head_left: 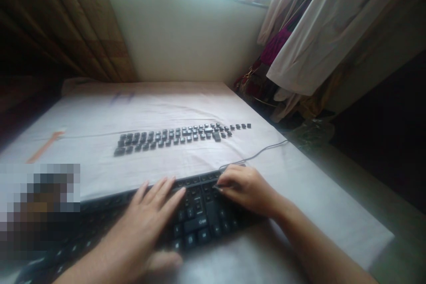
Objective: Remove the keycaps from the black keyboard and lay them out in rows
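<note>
Head view: one keyboard [196, 224] — left hand [149, 217] spread wide across it, right hand [246, 188] pinched narrow, contents unclear — best kept steady.

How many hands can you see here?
2. The left hand is spread over the black keyboard; the right hand is at its right end, fingers curled. The pixelated patch on the left may hide more.
</note>
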The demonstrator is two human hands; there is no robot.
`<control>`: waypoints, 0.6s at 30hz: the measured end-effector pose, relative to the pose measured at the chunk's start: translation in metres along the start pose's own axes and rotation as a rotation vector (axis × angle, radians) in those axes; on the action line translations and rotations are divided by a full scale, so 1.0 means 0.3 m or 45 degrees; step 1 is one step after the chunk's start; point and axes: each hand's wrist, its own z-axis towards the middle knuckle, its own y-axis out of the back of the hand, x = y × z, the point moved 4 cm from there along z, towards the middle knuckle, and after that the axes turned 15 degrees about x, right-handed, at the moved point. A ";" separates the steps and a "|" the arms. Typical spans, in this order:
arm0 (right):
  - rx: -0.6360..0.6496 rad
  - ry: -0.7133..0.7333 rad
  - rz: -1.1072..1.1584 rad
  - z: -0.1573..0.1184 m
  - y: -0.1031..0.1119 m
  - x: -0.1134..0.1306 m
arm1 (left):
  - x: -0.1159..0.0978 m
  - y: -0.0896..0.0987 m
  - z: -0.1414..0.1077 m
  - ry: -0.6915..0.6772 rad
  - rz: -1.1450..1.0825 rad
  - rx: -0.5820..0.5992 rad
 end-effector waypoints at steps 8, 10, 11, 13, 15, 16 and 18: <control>-0.358 0.480 -0.219 -0.020 -0.004 0.173 | -0.085 0.140 -0.017 -0.059 -0.445 -0.366; -0.347 0.544 -0.299 -0.027 -0.023 0.202 | -0.098 0.161 -0.017 -0.064 -0.653 -0.396; -0.341 0.564 -0.336 -0.029 -0.029 0.213 | -0.101 0.165 -0.015 -0.061 -0.748 -0.399; -0.307 0.596 -0.398 -0.027 -0.036 0.229 | -0.106 0.168 -0.010 -0.060 -0.909 -0.395; -0.246 0.619 -0.440 -0.020 -0.037 0.241 | -0.108 0.167 -0.005 -0.057 -1.019 -0.383; -0.221 0.625 -0.447 -0.016 -0.036 0.245 | -0.109 0.166 -0.003 -0.055 -1.055 -0.373; -0.206 0.620 -0.435 -0.008 -0.033 0.249 | -0.108 0.162 0.002 -0.043 -1.108 -0.334</control>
